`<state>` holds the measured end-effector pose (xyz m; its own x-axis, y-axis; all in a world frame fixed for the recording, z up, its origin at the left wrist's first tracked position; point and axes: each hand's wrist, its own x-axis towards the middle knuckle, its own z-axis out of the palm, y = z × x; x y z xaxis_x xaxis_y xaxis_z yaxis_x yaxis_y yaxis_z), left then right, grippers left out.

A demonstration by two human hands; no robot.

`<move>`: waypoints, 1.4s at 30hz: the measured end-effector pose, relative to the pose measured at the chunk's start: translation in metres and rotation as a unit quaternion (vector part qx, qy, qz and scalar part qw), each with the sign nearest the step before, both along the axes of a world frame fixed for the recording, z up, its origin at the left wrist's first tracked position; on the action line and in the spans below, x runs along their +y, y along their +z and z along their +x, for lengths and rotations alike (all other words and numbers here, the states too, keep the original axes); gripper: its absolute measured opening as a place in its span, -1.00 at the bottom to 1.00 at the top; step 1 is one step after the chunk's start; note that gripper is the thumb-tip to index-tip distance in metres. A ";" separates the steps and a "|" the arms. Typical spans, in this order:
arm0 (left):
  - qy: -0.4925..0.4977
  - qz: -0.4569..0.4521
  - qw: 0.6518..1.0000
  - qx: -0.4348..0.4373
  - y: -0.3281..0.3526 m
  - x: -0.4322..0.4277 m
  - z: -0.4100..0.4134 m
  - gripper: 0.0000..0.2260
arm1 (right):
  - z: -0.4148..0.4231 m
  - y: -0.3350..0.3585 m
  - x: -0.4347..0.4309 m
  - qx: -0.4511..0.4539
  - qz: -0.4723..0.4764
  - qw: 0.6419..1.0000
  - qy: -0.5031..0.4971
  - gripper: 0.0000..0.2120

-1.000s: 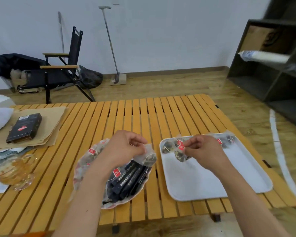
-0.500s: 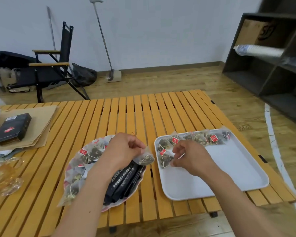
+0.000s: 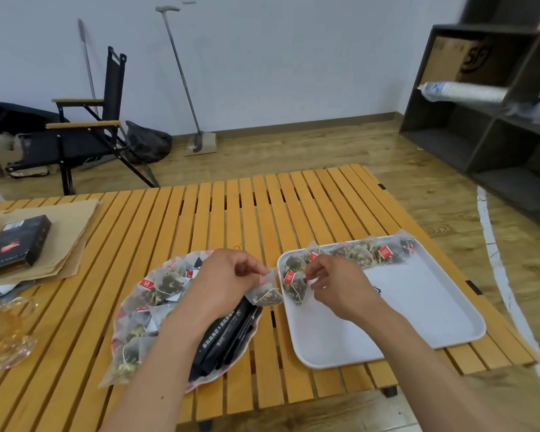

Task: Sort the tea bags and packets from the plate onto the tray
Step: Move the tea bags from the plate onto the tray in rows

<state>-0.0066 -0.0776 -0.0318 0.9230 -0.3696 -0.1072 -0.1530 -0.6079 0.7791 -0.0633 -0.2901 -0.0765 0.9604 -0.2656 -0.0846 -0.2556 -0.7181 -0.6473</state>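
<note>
And the left hand [image 3: 228, 275] is up over the plate [image 3: 128, 310], fingers pinching a tea bag [image 3: 264, 294] by its top corner, so it dangles right at the gap between the plate's 3 o'clock rim and the tray [image 3: 418, 307]. The right hand [image 3: 334, 285] works the tray's 10 o'clock corner, fingers curled and pinching what looks like the white tag of a second tea bag [image 3: 293, 285] lying there. A row of bags [image 3: 371, 252] already lines the tray's 12 o'clock edge.

Best play, I'd say: settle that corner bag flat, then carry the dangling one across high enough to clear the tray's raised lip and lay it just beside.

Plenty of bare tray from centre out to 3 and 5 o'clock for the black packets [image 3: 228, 335], waiting on the plate's 4 o'clock side. The tray's 5 o'clock corner sits near the table [image 3: 231, 207] edge, so no shoving. 1 stray bag [image 3: 120, 366] overhangs the plate's rim at 7 o'clock
</note>
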 end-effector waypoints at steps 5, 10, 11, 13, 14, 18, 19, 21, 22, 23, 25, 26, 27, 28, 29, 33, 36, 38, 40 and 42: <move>-0.054 -0.028 0.998 0.027 0.002 -0.002 -0.002 -0.95 | -0.017 0.028 -0.001 -0.061 0.132 0.989 -0.008 -0.73; -0.134 -0.064 0.988 0.048 0.004 -0.013 -0.009 -0.95 | -0.025 0.034 -0.003 -0.021 0.157 0.984 0.076 -0.88; -0.138 -0.066 0.987 0.050 0.004 -0.015 -0.009 -0.95 | -0.025 0.036 -0.009 -0.017 0.149 0.986 0.069 -0.92; -0.132 -0.062 0.988 0.052 0.001 -0.017 -0.009 -0.96 | -0.029 0.037 -0.025 0.007 0.147 0.988 0.043 -0.94; -0.125 -0.057 0.989 0.055 -0.001 -0.017 -0.008 -0.96 | -0.031 0.037 -0.033 0.022 0.147 0.988 0.030 -0.94; -0.096 -0.012 0.994 0.055 -0.007 -0.017 -0.006 -0.95 | -0.030 0.027 -0.047 0.080 0.092 0.992 -0.038 -0.90; -0.095 0.003 0.994 0.053 -0.008 -0.017 -0.006 -0.94 | -0.028 0.023 -0.046 0.091 0.064 0.993 -0.045 -0.87; -0.100 0.023 0.993 0.051 -0.009 -0.016 -0.006 -0.93 | -0.026 0.018 -0.045 0.110 -0.001 0.992 -0.053 -0.80; -0.103 0.027 0.993 0.050 -0.009 -0.016 -0.005 -0.93 | -0.025 0.019 -0.045 0.118 -0.035 0.991 -0.057 -0.75; -0.103 0.028 0.993 0.048 -0.009 -0.015 -0.005 -0.93 | -0.026 0.020 -0.045 0.125 -0.065 0.988 -0.058 -0.70; -0.101 0.032 0.994 0.040 -0.009 -0.014 -0.005 -0.93 | -0.026 0.022 -0.045 0.141 -0.093 0.984 -0.052 -0.61; -0.100 0.035 0.994 0.037 -0.008 -0.014 -0.005 -0.92 | -0.026 0.022 -0.045 0.148 -0.089 0.984 -0.050 -0.59; -0.098 0.038 0.994 0.036 -0.008 -0.014 -0.004 -0.92 | -0.025 0.021 -0.043 0.154 -0.081 0.984 -0.049 -0.58; -0.098 0.038 0.994 0.035 -0.008 -0.015 -0.005 -0.92 | -0.024 0.020 -0.040 0.156 -0.076 0.984 -0.047 -0.60; -0.098 0.036 0.994 0.035 -0.008 -0.015 -0.005 -0.93 | -0.023 0.018 -0.037 0.155 -0.079 0.984 -0.046 -0.63; -0.096 0.022 0.994 0.038 -0.009 -0.018 -0.006 -0.95 | -0.016 0.010 -0.023 0.114 -0.090 0.988 -0.055 -0.75; -0.091 0.024 0.995 0.039 -0.009 -0.021 -0.008 -0.96 | -0.010 0.006 -0.018 0.080 -0.075 0.992 -0.062 -0.75; -0.089 0.023 0.995 0.042 -0.009 -0.022 -0.008 -0.96 | -0.008 0.005 -0.016 0.061 -0.052 0.995 -0.066 -0.71; -0.088 0.021 0.995 0.045 -0.009 -0.024 -0.009 -0.95 | -0.007 0.004 -0.014 0.050 -0.037 0.996 -0.068 -0.67; -0.082 0.015 0.995 0.050 -0.009 -0.027 -0.009 -0.94 | -0.008 0.007 -0.015 0.050 -0.023 0.996 -0.076 -0.65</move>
